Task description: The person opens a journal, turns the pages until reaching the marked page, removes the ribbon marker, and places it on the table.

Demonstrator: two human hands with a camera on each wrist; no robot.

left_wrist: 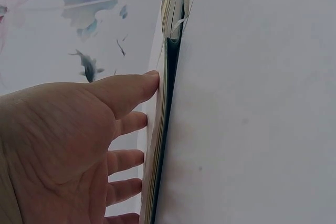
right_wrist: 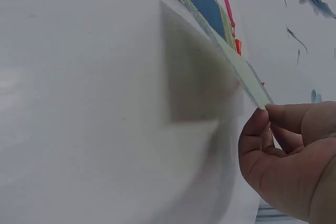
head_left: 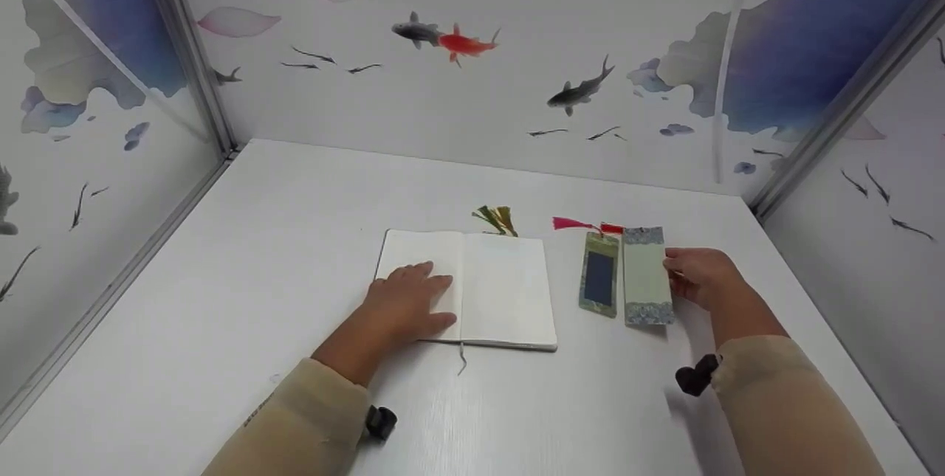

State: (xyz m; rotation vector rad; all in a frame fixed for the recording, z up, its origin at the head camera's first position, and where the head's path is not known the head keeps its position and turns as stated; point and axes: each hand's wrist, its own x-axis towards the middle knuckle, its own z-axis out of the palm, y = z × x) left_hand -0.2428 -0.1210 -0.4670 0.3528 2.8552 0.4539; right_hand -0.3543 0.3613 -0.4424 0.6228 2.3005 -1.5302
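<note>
An open notebook (head_left: 509, 291) with blank pages lies on the table, a thin ribbon (head_left: 463, 359) hanging from its lower edge. My left hand (head_left: 406, 302) rests with spread fingers on the left page; the left wrist view shows the fingertips (left_wrist: 152, 77) touching the paper. Between thumb and fingers, my right hand (head_left: 701, 277) pinches the right edge of a pale green bookmark (head_left: 646, 273) with blue patterned ends. In the right wrist view that bookmark (right_wrist: 247, 74) is tilted, its edge raised above the table. Just left of it lies a green bookmark (head_left: 599, 277) with a dark blue panel.
A pink tassel (head_left: 572, 223) and a red tassel (head_left: 611, 228) lie above the bookmarks. Green and gold tassels (head_left: 496, 220) stick out past the notebook's top edge. Printed panels with fish surround the white table (head_left: 221, 277) at the back and sides.
</note>
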